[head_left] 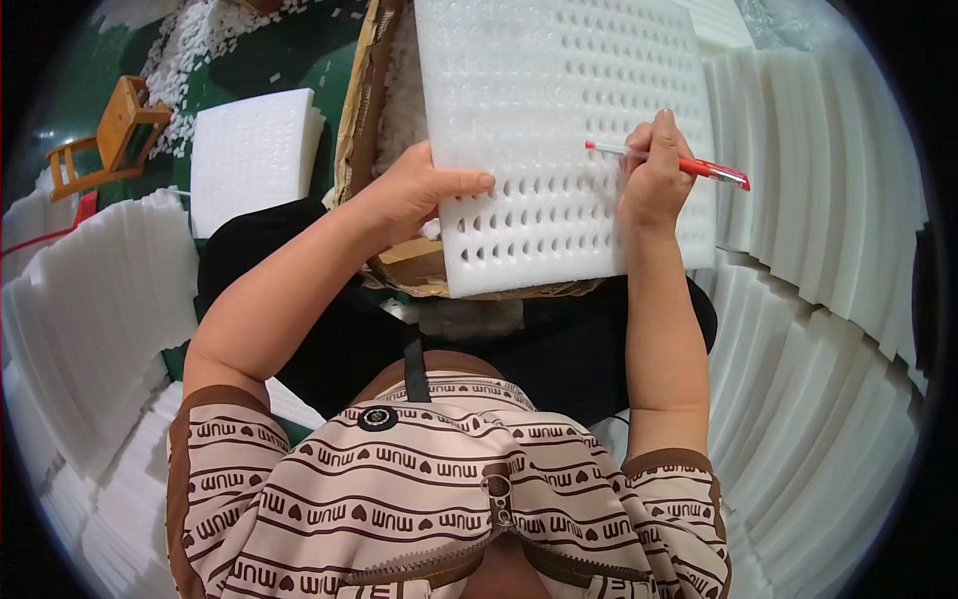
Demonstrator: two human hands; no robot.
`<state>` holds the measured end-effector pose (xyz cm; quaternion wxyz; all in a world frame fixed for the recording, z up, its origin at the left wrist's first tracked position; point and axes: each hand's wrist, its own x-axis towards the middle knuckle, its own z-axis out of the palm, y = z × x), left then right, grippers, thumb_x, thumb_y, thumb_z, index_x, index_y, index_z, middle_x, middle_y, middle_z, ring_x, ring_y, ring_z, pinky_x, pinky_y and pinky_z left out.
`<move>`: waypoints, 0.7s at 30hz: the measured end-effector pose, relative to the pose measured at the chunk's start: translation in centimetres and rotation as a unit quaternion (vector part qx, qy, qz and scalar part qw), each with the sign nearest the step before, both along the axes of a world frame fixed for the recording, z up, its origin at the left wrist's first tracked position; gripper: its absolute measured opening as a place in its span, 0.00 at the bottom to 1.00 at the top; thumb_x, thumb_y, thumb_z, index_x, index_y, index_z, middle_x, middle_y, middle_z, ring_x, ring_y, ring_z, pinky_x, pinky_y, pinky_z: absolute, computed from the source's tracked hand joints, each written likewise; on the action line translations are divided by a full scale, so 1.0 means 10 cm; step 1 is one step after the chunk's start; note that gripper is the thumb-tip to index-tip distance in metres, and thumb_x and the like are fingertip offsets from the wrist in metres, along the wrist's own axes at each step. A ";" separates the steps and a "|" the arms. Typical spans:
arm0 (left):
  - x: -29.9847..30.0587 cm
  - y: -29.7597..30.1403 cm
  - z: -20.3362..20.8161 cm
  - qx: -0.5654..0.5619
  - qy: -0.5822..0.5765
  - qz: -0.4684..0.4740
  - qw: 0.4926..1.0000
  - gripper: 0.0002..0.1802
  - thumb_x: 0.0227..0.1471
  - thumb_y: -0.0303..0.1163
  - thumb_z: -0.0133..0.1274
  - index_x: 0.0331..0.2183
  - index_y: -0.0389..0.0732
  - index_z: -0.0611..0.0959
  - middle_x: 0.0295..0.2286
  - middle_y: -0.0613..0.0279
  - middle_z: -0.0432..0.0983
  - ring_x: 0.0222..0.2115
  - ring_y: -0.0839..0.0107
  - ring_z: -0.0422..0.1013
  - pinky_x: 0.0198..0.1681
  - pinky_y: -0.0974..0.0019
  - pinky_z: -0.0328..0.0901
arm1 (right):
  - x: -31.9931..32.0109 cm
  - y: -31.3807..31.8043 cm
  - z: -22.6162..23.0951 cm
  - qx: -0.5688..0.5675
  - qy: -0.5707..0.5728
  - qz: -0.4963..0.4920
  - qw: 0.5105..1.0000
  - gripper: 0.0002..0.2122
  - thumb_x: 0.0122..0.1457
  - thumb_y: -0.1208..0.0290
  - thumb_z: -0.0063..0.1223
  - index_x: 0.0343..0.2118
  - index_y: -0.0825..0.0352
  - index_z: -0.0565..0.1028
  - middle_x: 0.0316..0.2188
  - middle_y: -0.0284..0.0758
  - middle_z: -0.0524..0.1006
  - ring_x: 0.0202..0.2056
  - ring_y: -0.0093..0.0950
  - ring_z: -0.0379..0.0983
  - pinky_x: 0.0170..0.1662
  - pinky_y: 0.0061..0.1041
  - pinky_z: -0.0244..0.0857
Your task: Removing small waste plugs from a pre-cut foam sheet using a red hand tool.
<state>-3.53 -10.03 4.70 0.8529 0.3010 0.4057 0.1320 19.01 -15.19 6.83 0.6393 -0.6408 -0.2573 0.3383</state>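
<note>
A white foam sheet [509, 110] with rows of small cut-outs lies tilted over a cardboard box [356, 115]. Cut-outs stand open in the near rows and far right part; elsewhere they look filled. My left hand [414, 192] grips the sheet's left edge, thumb on top, fingers hidden beneath or behind it. Closed around a red pen with a clear barrel [714, 172], my right hand [656, 180] is over the right part of the sheet. The pen lies crosswise in the fingers. Whether that hand touches the foam, I cannot tell.
Tall stacks of white foam sheets [798, 170] rise at the right, more foam stacks [100, 309] at the left. A small foam pile [249, 150] sits on the green floor near a wooden stool [120, 125]. Small white foam bits [195, 45] are scattered behind it.
</note>
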 end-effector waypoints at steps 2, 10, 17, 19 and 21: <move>-0.02 0.00 -0.02 0.009 -0.006 -0.006 1.000 0.29 0.41 0.24 0.60 0.45 0.28 0.68 0.38 0.45 0.73 0.37 0.57 0.73 0.42 0.56 0.69 | -0.04 -0.03 -0.02 0.008 -0.141 0.029 0.990 0.21 0.63 0.62 0.38 0.12 0.63 0.63 0.12 0.27 0.61 0.16 0.18 0.51 0.22 0.16 0.48; -0.04 -0.09 0.05 0.064 -0.029 -0.006 0.998 0.22 0.43 0.23 0.58 0.43 0.31 0.72 0.34 0.49 0.75 0.32 0.62 0.74 0.37 0.64 0.70 | -0.16 -0.03 -0.12 -0.148 -0.587 0.185 0.774 0.20 0.63 0.65 0.39 0.14 0.66 0.63 0.12 0.28 0.62 0.15 0.19 0.53 0.21 0.19 0.52; -0.06 -0.07 0.01 0.061 -0.025 0.006 0.998 0.23 0.44 0.22 0.58 0.44 0.31 0.71 0.33 0.48 0.75 0.31 0.61 0.75 0.37 0.62 0.71 | -0.04 -0.06 -0.13 0.022 -0.186 0.154 0.970 0.16 0.61 0.72 0.41 0.15 0.68 0.64 0.15 0.29 0.63 0.18 0.19 0.56 0.23 0.19 0.53; -0.08 -0.08 0.02 0.086 -0.033 -0.014 0.996 0.25 0.43 0.23 0.59 0.45 0.31 0.69 0.33 0.48 0.75 0.31 0.59 0.75 0.37 0.60 0.72 | -0.17 -0.06 -0.08 0.035 -0.287 0.194 0.937 0.14 0.59 0.76 0.43 0.15 0.67 0.64 0.15 0.29 0.65 0.17 0.19 0.57 0.21 0.19 0.53; -0.07 -0.08 0.00 0.081 -0.032 -0.008 0.996 0.25 0.43 0.23 0.59 0.45 0.31 0.69 0.33 0.48 0.75 0.31 0.59 0.75 0.37 0.60 0.72 | -0.17 -0.06 -0.12 0.035 -0.292 0.186 0.938 0.14 0.59 0.76 0.43 0.15 0.67 0.64 0.16 0.29 0.65 0.18 0.19 0.57 0.22 0.19 0.53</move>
